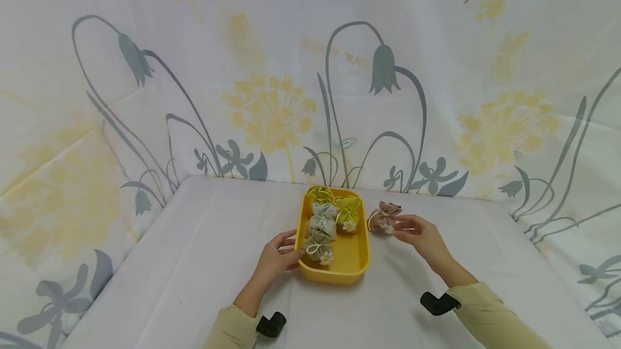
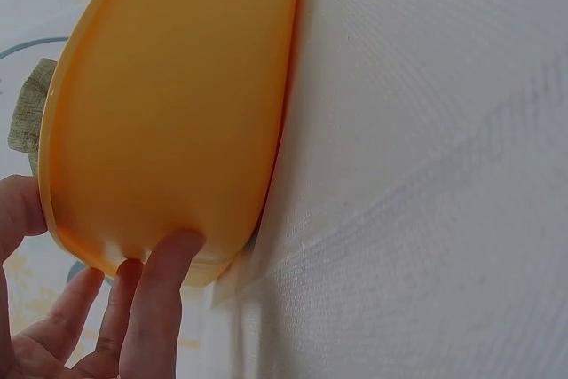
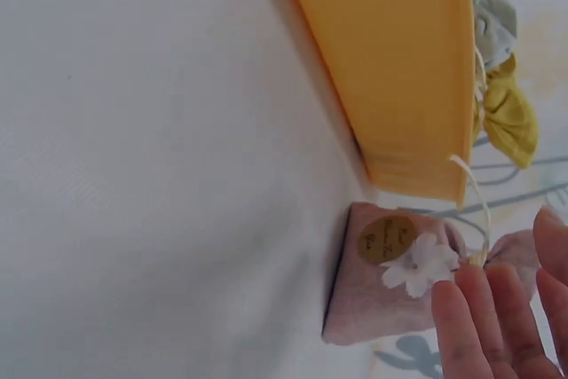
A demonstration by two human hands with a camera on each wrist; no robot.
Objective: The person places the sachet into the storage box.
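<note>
In the head view my left hand holds the left rim of a yellow plastic basket, thumb at the rim and fingers against the outer wall. Inside sit small drawstring pouches: a dark green one, a yellow-green one, a pale grey-green one and an olive-grey one with a white flower. Just right of the basket a dusty-pink pouch stands on the table. My right hand is at its side, fingers fairly straight. The right wrist view shows its fingertips by the pouch's flower and neck, the thumb apart.
A white cloth covers the table. Behind it hangs a curtain printed with flowers, which also runs along both sides. Black wrist devices sit on both sleeves.
</note>
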